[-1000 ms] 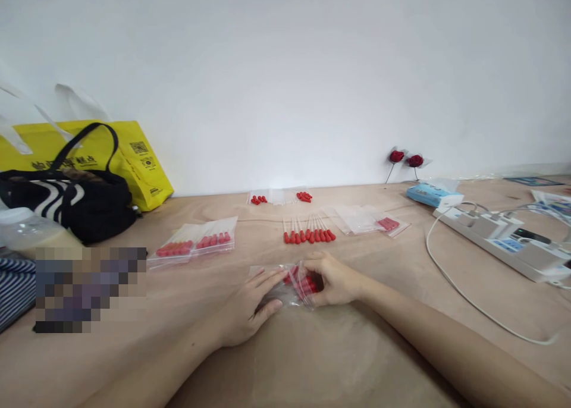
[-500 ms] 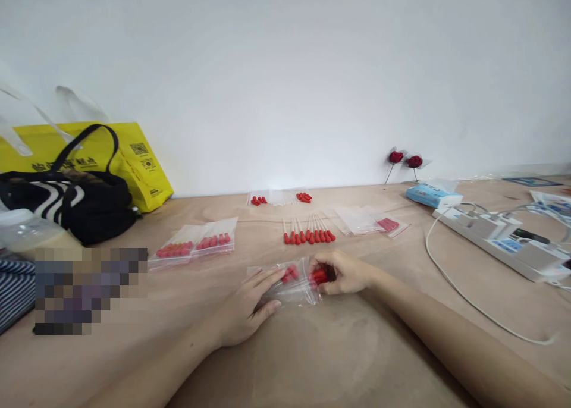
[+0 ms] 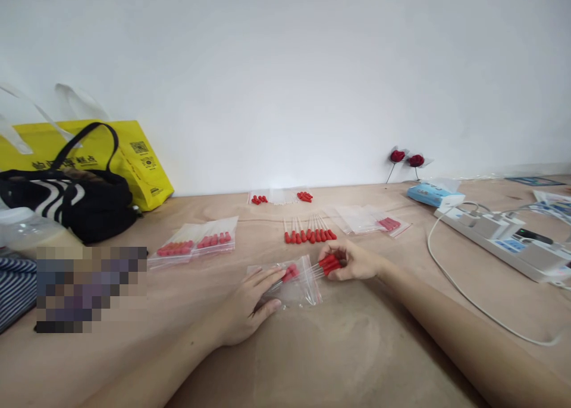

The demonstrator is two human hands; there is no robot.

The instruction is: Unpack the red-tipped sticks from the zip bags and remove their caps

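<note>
A clear zip bag (image 3: pixel 298 292) lies on the table in front of me. My left hand (image 3: pixel 250 307) rests on its left end, fingers stretched out flat and thumb apart. Under the plastic by the left fingertips show red bulbs (image 3: pixel 291 272). Several droppers with red bulbs (image 3: pixel 329 264) are pinched at the bulb end in my right hand (image 3: pixel 352 261), just beyond the bag's right edge. Their thin clear stems point left and still reach into the bag. Behind the bag, a row of red-bulbed droppers (image 3: pixel 311 235) lies with stems pointing toward the wall.
At left are filled zip bags (image 3: pixel 214 239), a black bag (image 3: pixel 89 206), a yellow bag (image 3: pixel 147 182) and a bottle (image 3: pixel 40 232). Right hold a tissue pack (image 3: pixel 430 194), a power strip (image 3: pixel 499 244) with a loose cable, and further zip bags (image 3: pixel 357 219). More droppers (image 3: pixel 304 197) lie by the wall.
My right hand has moved right and slightly away from me with the droppers, whose bulbs are now outside the bag and stems partly exposed. My left hand stays on the bag.
</note>
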